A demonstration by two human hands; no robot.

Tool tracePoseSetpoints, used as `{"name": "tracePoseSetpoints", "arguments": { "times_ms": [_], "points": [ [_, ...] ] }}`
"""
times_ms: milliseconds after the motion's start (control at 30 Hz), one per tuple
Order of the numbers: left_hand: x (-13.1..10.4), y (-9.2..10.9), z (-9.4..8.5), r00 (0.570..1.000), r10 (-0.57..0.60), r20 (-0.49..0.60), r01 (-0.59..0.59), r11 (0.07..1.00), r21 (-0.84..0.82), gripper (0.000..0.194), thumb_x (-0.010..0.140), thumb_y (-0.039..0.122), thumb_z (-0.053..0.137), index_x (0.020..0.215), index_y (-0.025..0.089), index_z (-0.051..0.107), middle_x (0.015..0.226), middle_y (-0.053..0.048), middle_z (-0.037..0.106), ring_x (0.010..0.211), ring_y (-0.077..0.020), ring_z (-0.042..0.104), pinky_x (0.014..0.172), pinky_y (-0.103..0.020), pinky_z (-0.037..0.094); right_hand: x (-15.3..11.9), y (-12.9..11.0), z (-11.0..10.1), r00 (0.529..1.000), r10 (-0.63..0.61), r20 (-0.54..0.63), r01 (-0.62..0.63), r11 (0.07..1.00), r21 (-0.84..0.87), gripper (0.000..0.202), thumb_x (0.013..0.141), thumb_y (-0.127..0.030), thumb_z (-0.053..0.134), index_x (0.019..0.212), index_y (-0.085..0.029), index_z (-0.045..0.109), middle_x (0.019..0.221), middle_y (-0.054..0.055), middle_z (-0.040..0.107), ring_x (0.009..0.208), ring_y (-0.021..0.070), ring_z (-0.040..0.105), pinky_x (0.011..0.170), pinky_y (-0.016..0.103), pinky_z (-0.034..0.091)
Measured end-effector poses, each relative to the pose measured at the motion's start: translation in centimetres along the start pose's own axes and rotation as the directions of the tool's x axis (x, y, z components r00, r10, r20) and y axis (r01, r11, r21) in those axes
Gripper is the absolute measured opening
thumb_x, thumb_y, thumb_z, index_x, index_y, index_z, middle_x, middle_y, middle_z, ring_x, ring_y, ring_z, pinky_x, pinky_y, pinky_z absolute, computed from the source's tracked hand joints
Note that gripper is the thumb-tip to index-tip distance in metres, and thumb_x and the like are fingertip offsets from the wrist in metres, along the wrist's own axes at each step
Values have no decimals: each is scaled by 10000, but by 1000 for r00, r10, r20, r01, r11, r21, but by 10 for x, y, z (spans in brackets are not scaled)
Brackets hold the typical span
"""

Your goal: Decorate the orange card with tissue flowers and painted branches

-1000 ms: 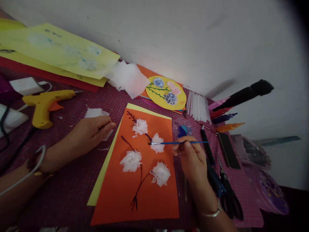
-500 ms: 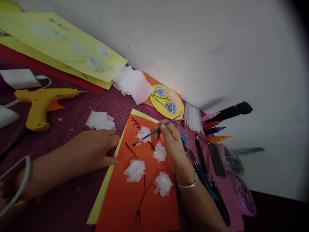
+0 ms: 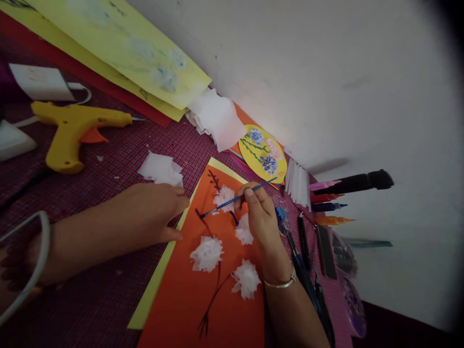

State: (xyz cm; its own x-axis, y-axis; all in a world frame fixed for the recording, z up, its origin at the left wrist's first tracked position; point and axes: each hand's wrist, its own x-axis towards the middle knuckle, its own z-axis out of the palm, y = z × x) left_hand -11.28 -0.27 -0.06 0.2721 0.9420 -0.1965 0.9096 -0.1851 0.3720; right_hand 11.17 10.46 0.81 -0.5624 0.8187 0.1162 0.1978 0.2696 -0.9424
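Orange card (image 3: pixel 174 309), bearing four white paper flowers (image 3: pixel 206 253) and dark painted stems, lies on the table (image 3: pixel 123 153) over a yellow sheet (image 3: pixel 147 309) that shows along its left and upper edges. Your right hand (image 3: pixel 260 217) is above the card's right side, its grip pinched on a blue paintbrush (image 3: pixel 226 203); bristles point down-left at the upper-left dark stem, contact not determinable. Your left hand (image 3: pixel 155 212) is palm down, grip slack, thumb parted from the fingers, at the card's left edge; whether it presses there, you cannot tell. White tissue squares (image 3: pixel 161 169) lie just beyond it, a yellow glue gun (image 3: pixel 70 130) farther left. Blue paint (image 3: pixel 281 214) sits just beyond the card's right edge.
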Motion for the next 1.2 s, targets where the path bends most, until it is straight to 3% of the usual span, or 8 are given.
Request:
{"name": "tracePoseSetpoints", "arguments": {
  "times_ms": [333, 533, 700, 800, 967, 1200],
  "points": [
    [-5, 6, -11, 999, -6, -32, 6, 1000, -20, 189, 795, 247, 745, 733, 193, 575, 846, -29, 624, 752, -204, 594, 618, -310, 333, 1, 4, 5, 997, -24, -70, 18, 997, -78, 249, 1002, -400, 511, 844, -224, 588, 641, -32, 603, 612, 131, 586, 628, 273, 488],
    [-3, 5, -7, 999, -24, -29, 21, 995, -94, 229, 793, 239, 771, 704, 195, 565, 815, -15, 592, 731, -198, 548, 614, -308, 282, 1, 5, -6, 994, 2, -106, 4, 998, 59, 212, 996, -385, 513, 872, -232, 593, 668, -32, 592, 606, 133, 567, 640, 282, 490],
    [-2, 5, -4, 999, -36, -38, 35, 998, -49, 296, 890, 415, 698, 739, 185, 589, 800, -34, 602, 676, -186, 521, 591, -314, 230, -2, 4, -12, 997, 7, -76, -5, 1000, 22, 230, 999, -380, 524, 838, -230, 593, 657, -34, 579, 605, 126, 556, 626, 267, 463],
    [-2, 4, -2, 999, -32, -35, 32, 999, -10, 281, 941, 416, 620, 784, 184, 611, 816, -41, 612, 672, -183, 534, 586, -323, 231, -3, 2, -9, 1000, 13, -9, -13, 1000, -9, 266, 1006, -415, 505, 845, -224, 598, 647, -28, 581, 606, 131, 563, 618, 273, 479],
    [-1, 2, -2, 999, -41, 27, 42, 999, -12, 182, 884, 356, 672, 826, 194, 615, 892, -35, 623, 711, -185, 561, 592, -309, 267, -4, -1, -6, 1000, 15, 0, -15, 999, -28, 282, 1008, -439, 506, 839, -227, 586, 636, -30, 575, 594, 126, 566, 609, 274, 495],
    [-1, 2, -1, 998, -55, 15, 55, 998, 28, 300, 791, 483, 751, 810, 219, 611, 869, -30, 616, 690, -205, 554, 587, -316, 278, -2, -2, -1, 1000, -20, -16, 18, 994, -104, 290, 1020, -452, 489, 837, -245, 578, 669, -29, 581, 619, 123, 579, 626, 273, 501]
  ]
}}
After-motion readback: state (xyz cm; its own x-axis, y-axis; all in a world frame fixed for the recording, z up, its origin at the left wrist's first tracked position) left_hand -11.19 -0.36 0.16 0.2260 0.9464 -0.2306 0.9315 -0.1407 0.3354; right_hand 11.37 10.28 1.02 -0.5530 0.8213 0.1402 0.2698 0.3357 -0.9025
